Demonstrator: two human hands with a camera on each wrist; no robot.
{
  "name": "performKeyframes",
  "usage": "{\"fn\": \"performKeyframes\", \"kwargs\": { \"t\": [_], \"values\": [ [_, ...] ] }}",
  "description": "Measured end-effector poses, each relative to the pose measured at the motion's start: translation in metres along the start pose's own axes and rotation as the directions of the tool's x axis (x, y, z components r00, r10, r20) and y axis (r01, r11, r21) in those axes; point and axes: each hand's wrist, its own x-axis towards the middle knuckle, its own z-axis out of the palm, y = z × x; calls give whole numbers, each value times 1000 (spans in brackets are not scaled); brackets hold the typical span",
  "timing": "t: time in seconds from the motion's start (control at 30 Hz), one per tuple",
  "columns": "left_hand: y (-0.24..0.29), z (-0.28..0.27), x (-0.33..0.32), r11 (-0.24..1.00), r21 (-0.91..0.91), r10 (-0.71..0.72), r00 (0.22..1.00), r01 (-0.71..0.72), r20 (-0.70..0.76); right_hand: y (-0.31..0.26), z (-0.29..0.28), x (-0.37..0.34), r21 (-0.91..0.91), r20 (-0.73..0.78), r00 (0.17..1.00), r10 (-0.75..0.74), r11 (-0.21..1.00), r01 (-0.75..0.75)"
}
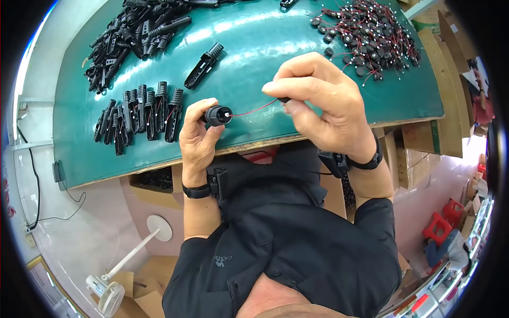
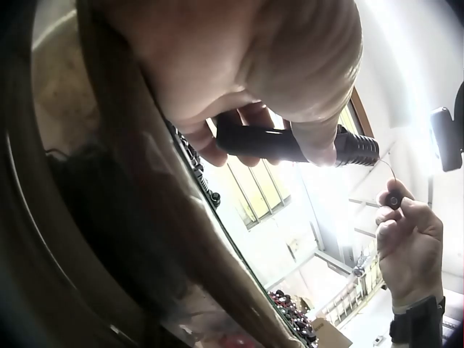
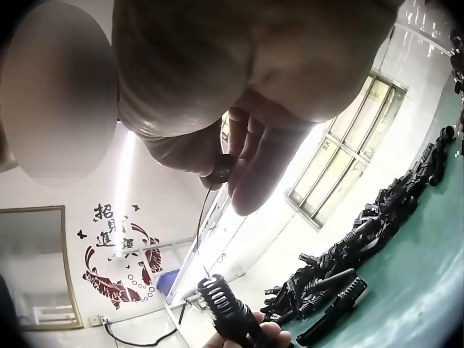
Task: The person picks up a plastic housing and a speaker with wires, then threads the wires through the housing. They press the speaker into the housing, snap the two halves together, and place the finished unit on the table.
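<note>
The left hand (image 1: 197,139) grips a black ribbed housing (image 1: 218,115), its round end turned up toward the head camera with a white bit inside. A thin red wire (image 1: 254,110) runs from that end to a small black round part (image 1: 284,99), pinched between thumb and fingers of the right hand (image 1: 331,108). In the left wrist view the housing (image 2: 268,143) lies along the left fingers, and the round part (image 2: 393,199) is in the right fingertips. The right wrist view shows the ribbed end (image 3: 220,297) below the pinched part (image 3: 223,168).
On the green table (image 1: 254,58) are a heap of black housings (image 1: 130,37) at the back left, a row of wired housings (image 1: 151,114) at the left, a single housing (image 1: 204,66) near the middle, and a pile of round parts with red wires (image 1: 371,40) at the back right.
</note>
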Motion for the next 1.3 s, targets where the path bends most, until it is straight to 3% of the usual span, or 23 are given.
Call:
{"fn": "performKeyframes", "kwargs": {
  "t": [0.07,0.6,1.1,1.3],
  "values": [
    [2,0,1,1000,6,-7,1000,7,11,-2,4,1,-102,-14,996,-86,991,84],
    [2,3,-1,999,35,-19,1000,19,15,5,34,0,-61,-51,984,-171,984,168],
    [2,3,-2,998,6,-68,997,68,22,12,43,-5,-85,-19,989,-146,986,144],
    [3,0,0,994,105,-32,998,26,55,18,43,-9,-83,36,994,-103,991,105]
  ]
}}
